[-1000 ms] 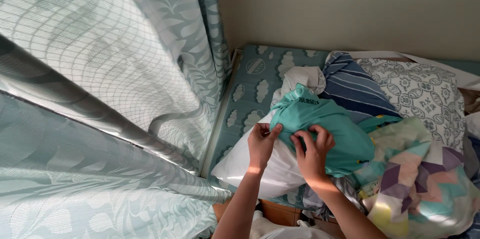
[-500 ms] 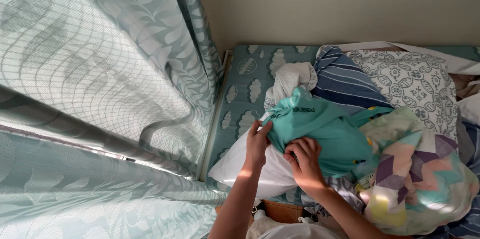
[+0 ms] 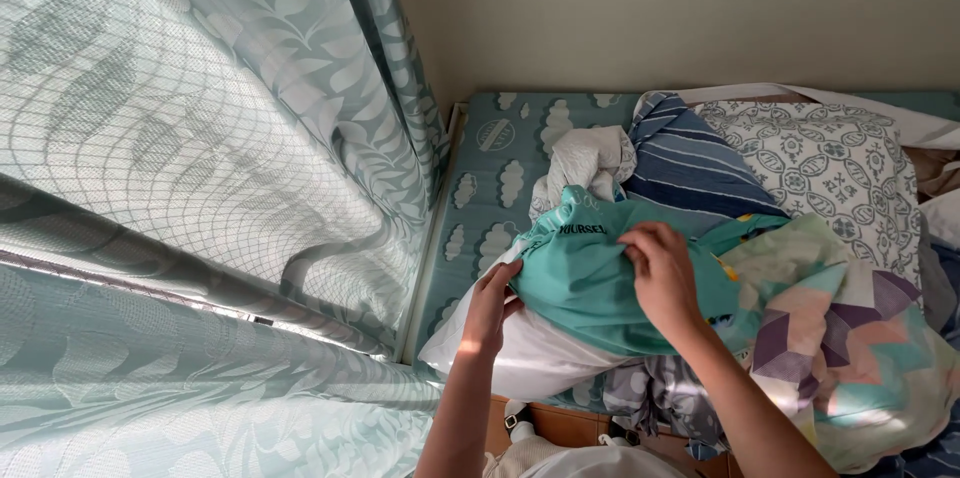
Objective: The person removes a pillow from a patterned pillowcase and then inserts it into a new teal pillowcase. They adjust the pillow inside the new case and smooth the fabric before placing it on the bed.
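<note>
A teal garment [image 3: 585, 273] lies bunched on top of a pile of laundry on the bed. My left hand [image 3: 492, 306] grips its lower left edge, right above a white cloth [image 3: 535, 358]. My right hand [image 3: 662, 273] pinches a fold of the same teal fabric near its middle. Behind it sit a crumpled white piece [image 3: 590, 163] and a blue striped cloth [image 3: 695, 163].
Pale green leaf-patterned curtains [image 3: 200, 188] fill the left side. The mattress [image 3: 500, 188] has a teal cloud-print sheet. A patterned pillow [image 3: 825, 163] lies at the back right and a pastel geometric blanket [image 3: 850, 338] at the right. A beige wall [image 3: 680, 8] stands behind.
My right hand has slid to the right across the teal garment, and both hands have pulled it up and spread it wider. My view has shifted slightly lower.
</note>
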